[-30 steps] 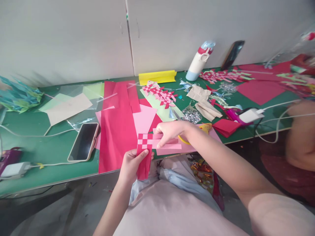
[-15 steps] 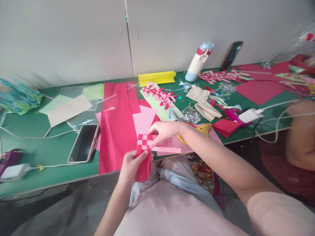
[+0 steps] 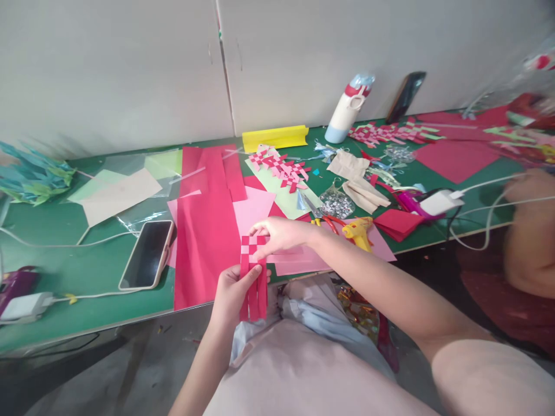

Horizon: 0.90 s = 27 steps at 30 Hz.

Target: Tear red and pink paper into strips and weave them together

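Observation:
A woven paper piece in red and pink has a checkered top, and its loose red strips hang down over the table's front edge. My left hand is closed round it from the left, thumb pressed on the strips just below the checks. From the right, my right hand bends over the checkered part, with thumb and fingertips pinching it. Behind that hand lies pink paper. Large red paper sheets spread to the left of both hands.
A yellow glue gun and red-handled pliers lie beyond my right forearm. A phone rests on the left. Finished-looking woven pieces, a bottle and cables are farther back. Another person's arm is at the right.
My right hand has shifted left over the checkered top. The pink strip that stuck out to the right no longer shows there. My left hand keeps its hold.

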Available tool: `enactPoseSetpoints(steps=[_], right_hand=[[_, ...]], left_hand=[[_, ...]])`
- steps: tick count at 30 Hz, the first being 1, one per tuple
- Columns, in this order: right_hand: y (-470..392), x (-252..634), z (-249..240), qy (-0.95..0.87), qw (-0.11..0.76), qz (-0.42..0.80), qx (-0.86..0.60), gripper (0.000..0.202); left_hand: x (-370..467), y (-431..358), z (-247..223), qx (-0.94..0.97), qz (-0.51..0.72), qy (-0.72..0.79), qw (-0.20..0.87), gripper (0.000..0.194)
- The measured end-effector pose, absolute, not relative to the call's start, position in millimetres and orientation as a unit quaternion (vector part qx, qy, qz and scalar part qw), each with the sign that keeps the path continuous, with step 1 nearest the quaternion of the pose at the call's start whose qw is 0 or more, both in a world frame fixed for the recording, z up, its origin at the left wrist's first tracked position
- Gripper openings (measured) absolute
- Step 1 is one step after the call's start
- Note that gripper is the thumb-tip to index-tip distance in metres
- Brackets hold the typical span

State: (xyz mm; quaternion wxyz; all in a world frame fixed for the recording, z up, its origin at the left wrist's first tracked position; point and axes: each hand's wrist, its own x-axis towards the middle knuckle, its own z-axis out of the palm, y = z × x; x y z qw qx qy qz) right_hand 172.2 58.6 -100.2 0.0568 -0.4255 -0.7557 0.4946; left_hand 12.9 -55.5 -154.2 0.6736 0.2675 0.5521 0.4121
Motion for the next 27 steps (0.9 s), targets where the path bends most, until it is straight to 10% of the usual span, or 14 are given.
enactPoseSetpoints(steps=[8,15,27], right_hand=[[14,205,-95,-0.691,0.22,0.48,-0.493,0.027],[-55,166,-155,-0.4,0.286,0.712,-0.502,0.036],[-100,141,-186,-0.165,0.395,0.726,-0.538,0.044]], left_hand=[[9,-55,-159,0.192,0.497,0.569,0.626,0.035],[18,-76,-155,0.153,0.51,0.556,0.638,0.03],[24,-126,-174,0.153,0.471,0.579,0.647,0.029]])
